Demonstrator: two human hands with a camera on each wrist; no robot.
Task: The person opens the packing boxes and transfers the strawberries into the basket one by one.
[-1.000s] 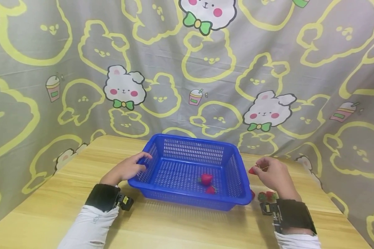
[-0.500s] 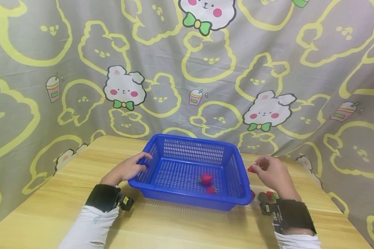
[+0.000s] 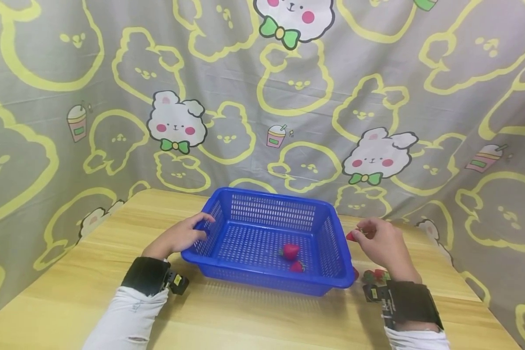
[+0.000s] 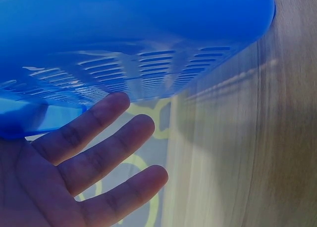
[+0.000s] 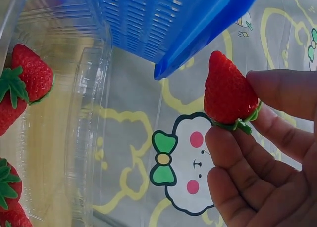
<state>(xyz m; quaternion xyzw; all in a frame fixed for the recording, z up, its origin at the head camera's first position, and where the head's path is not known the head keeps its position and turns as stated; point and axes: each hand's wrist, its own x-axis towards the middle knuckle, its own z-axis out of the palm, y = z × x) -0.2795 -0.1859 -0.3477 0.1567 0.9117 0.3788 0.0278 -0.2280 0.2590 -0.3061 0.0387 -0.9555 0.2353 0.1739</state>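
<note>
With the blue basket (image 3: 267, 280) as the dial in the head view, 12 at its far wall, the left hand (image 3: 181, 237) holds the rim at 9 o'clock: thumb and forefinger reach over the edge, while 3 fingers spread nearly straight outside the slotted wall. At 3 o'clock the right hand (image 3: 387, 245) is curled, its thumb and fingers pinching a red strawberry (image 5: 229, 91) just beyond the rim. Seen from the right wrist, that berry's tip points to 11 and its green leaves sit at 5. On the basket floor, between 4 and 5 o'clock, lie 2 strawberries (image 3: 290, 252). From the right wrist, a clear plastic container (image 5: 89, 133) stands at 9 o'clock with more berries (image 5: 32, 76) inside. The basket rests on a wood-grain table (image 3: 245, 323); a grey cartoon-print cloth (image 3: 236, 73) hangs behind, at 12.
</note>
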